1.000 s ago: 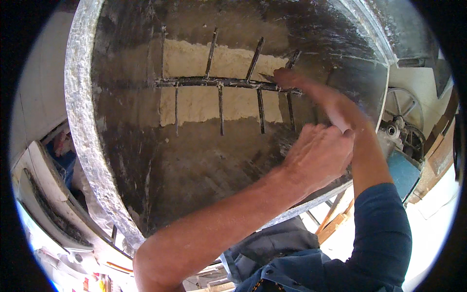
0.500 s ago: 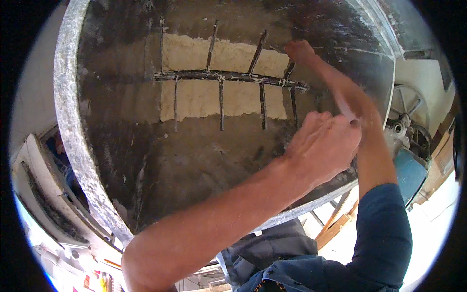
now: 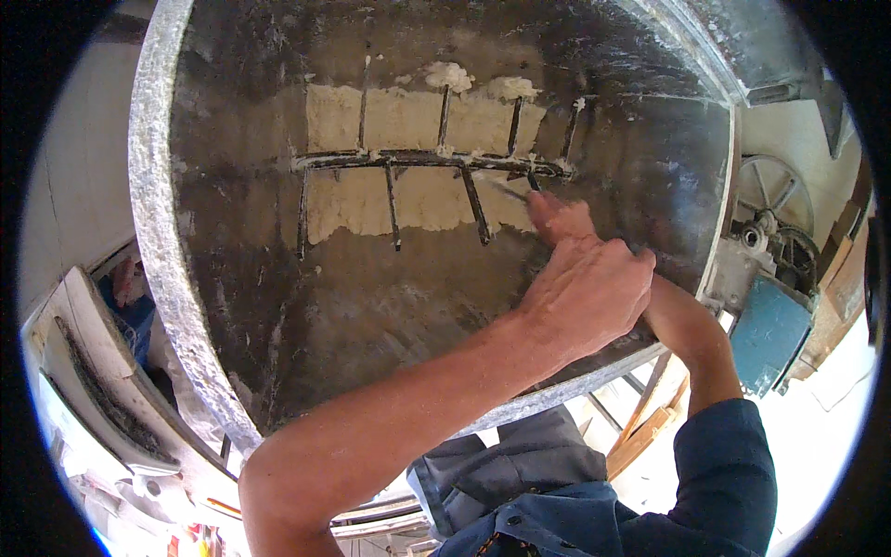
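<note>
A dark metal shaft (image 3: 418, 161) with several thin rods sticking out on both sides lies across a pale, dough-like mass (image 3: 339, 200) inside a dark metal trough (image 3: 408, 288). Pale clumps (image 3: 450, 76) cling to the tips of some upper rods. My right hand (image 3: 562, 219) reaches in below the shaft's right end, its fingers curled beside a lower rod. A thin, blurred pale streak shows at its fingertips; what it grips is unclear. Nearer me, my left hand (image 3: 594, 288) is closed in a fist across my right forearm. Its fingers' inner side is hidden.
The trough's thick pale rim (image 3: 153, 186) curves along the left. A spoked wheel (image 3: 778, 195) and a blue-green box-shaped part (image 3: 768, 334) stand outside on the right. At lower left is a curved pale part (image 3: 102, 371). Wooden pieces (image 3: 640, 441) lie beyond the front edge.
The shaft has turned: its rods sit at swapped positions, and pale clumps now show on upper tips. My right hand has come down from above the shaft to below it; my left stays near.
</note>
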### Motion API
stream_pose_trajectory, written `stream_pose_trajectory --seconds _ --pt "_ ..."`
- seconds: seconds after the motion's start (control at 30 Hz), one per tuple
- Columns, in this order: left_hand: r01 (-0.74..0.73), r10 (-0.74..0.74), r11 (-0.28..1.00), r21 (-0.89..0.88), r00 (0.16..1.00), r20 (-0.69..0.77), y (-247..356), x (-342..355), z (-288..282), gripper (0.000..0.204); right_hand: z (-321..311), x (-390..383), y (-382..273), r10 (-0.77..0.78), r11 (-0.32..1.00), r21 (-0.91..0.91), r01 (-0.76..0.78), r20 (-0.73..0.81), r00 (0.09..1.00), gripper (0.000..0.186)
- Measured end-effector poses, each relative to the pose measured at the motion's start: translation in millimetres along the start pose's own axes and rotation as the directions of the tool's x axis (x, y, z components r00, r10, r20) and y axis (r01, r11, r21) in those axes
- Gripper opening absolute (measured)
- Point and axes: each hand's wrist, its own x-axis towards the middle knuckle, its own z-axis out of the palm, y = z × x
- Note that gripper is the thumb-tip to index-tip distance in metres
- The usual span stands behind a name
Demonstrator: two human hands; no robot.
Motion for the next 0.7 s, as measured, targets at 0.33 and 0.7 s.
stream_pose_trajectory --seconds 0.33,0.7 --pt "0.090 -0.088 0.996 -0.028 0.994 0.072 -1 6 -12 0.021 78 75 1 0.169 0.986 -0.017 -0.168 0.136 0.976 0.026" --pt "0.052 -0.052 0.998 -0.021 0.998 -0.034 -4 12 -17 0.019 44 79 24 0.217 0.968 0.093 -0.234 0.169 0.962 0.034"
